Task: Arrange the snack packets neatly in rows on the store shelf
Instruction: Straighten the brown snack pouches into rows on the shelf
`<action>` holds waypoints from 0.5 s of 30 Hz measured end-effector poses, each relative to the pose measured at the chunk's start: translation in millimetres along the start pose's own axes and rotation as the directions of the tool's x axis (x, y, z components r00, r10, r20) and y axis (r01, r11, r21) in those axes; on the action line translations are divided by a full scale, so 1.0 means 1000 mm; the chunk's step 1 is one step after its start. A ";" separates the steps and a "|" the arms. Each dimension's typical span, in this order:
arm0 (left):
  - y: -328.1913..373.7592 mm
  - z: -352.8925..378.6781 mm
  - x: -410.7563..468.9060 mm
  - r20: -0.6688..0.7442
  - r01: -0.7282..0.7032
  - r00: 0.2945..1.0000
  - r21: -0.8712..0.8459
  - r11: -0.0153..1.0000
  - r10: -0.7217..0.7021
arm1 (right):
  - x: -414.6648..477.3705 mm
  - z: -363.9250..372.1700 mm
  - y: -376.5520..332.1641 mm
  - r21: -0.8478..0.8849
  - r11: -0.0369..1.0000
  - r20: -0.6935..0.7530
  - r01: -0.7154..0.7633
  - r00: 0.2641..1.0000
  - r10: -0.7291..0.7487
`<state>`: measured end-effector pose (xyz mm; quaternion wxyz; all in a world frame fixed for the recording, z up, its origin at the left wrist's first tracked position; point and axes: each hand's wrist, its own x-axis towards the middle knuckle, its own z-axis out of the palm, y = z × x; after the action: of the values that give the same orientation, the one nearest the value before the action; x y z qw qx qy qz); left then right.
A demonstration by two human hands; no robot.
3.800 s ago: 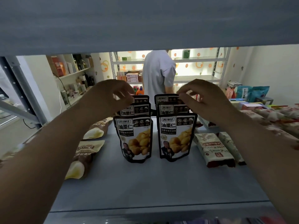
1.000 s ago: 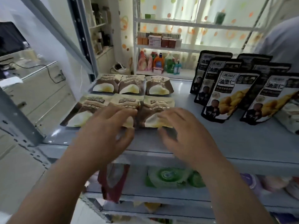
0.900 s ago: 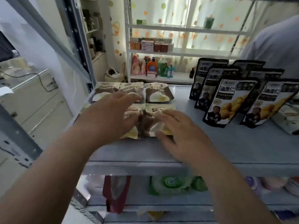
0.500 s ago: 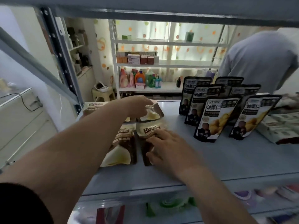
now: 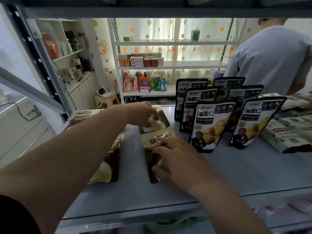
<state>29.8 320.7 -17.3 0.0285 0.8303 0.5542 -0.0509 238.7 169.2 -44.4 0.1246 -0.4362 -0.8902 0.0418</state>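
Observation:
Brown-and-cream snack packets lie flat on the left of the grey shelf (image 5: 236, 168). My left hand (image 5: 143, 114) reaches to the back row, its fingers curled on the top edge of a brown packet (image 5: 159, 124). My right hand (image 5: 175, 159) lies with spread fingers on the front brown packet (image 5: 154, 141), just before it. My left forearm partly covers another front packet (image 5: 108, 166) and a back one (image 5: 82, 115). Black chestnut pouches (image 5: 211, 127) stand upright in two rows to the right.
White-and-red packets (image 5: 287, 137) lie at the shelf's right end. A person in a pale shirt (image 5: 270, 61) stands behind the shelf at the right. A metal upright (image 5: 38, 53) rises at the left, an upper shelf board (image 5: 152, 7) hangs overhead, and more goods fill the shelf below.
My left hand went from the front row to the back-row packet and stays there. My right hand moved slightly along the front packet. The view lifted and shifted right.

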 end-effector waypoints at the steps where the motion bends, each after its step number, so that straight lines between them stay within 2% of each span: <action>1: 0.000 0.001 0.001 -0.006 0.008 1.000 -0.003 1.000 -0.008 | 0.000 0.000 0.000 0.001 1.000 0.004 0.005 1.000 -0.005; 15: 0.003 0.000 -0.001 -0.018 0.031 0.999 0.003 1.000 -0.031 | -0.004 -0.002 0.002 0.030 1.000 0.033 -0.002 0.999 0.001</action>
<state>32.2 318.9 -17.5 0.0212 0.8221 0.5672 -0.0447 243.4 167.4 -43.7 0.1163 -0.4342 -0.8911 0.0625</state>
